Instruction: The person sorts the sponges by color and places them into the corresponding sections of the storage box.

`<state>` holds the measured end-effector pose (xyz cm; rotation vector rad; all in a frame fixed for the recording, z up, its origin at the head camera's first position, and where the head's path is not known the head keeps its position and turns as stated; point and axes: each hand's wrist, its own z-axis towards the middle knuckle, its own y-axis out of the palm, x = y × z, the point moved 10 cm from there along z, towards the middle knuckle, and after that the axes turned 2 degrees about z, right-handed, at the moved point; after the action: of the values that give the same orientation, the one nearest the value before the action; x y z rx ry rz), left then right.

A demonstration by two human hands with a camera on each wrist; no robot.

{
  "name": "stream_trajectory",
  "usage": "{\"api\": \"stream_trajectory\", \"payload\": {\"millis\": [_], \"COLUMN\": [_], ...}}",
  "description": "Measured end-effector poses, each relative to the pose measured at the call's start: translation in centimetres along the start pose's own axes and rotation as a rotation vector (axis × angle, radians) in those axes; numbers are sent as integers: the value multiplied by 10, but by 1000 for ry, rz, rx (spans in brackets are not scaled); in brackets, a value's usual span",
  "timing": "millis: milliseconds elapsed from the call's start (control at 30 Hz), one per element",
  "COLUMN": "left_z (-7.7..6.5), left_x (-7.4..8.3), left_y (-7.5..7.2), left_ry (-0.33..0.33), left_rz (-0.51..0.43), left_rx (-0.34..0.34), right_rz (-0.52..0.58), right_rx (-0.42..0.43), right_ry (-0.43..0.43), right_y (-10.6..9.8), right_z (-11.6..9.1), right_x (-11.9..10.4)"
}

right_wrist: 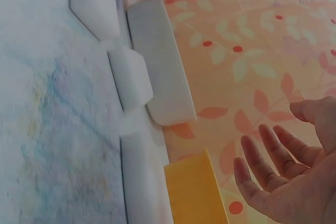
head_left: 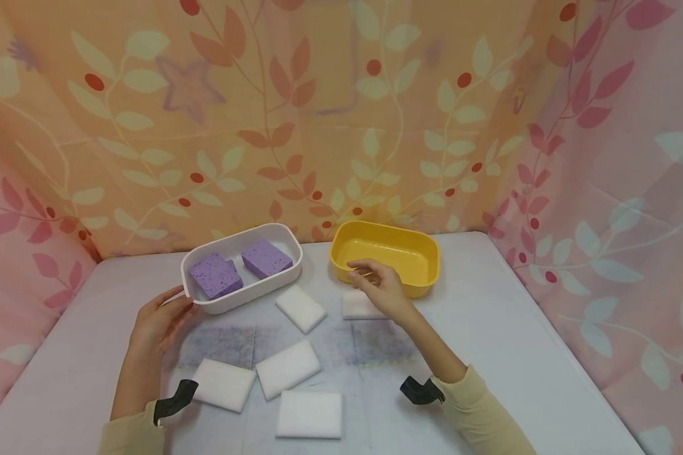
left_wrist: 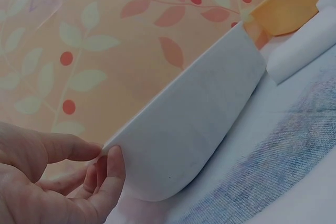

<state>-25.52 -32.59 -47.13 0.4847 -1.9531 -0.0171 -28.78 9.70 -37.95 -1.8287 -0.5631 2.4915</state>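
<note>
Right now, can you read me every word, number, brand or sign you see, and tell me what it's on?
There are none to read. The white tray, yellow tray, purple sponges and white pads show no writing. The patterned curtain has pictures, no readable letters. The bluish smudges form no words.

Wears a plain beige fabric left sleeve at the lower left of the head view and a matching beige fabric right sleeve at the lower right. Bears a stubby, bent black attachment near the end of the first and an angular black attachment near the end of the second, with fittings too small to tell. Has a bare left hand and a bare right hand.
</note>
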Motion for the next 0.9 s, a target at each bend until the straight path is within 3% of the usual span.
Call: {"api": "stream_trajectory", "payload": {"millis": [533,733,900], "left_z": [-2,-4,-5], "left_x": [2,4,5], "left_y": [1,3,1], "left_ry": [28,46,74], "left_rz": [-3,38,63], "left_rx": [-7,6,29], "right_rz": [-1,5,7], "right_rx": [130,209,266], "right_ry": [50,110,104], "right_y": [-53,-77,-97], "right_z": [-8,-10,-11], "right_x": [11,23,27]}}
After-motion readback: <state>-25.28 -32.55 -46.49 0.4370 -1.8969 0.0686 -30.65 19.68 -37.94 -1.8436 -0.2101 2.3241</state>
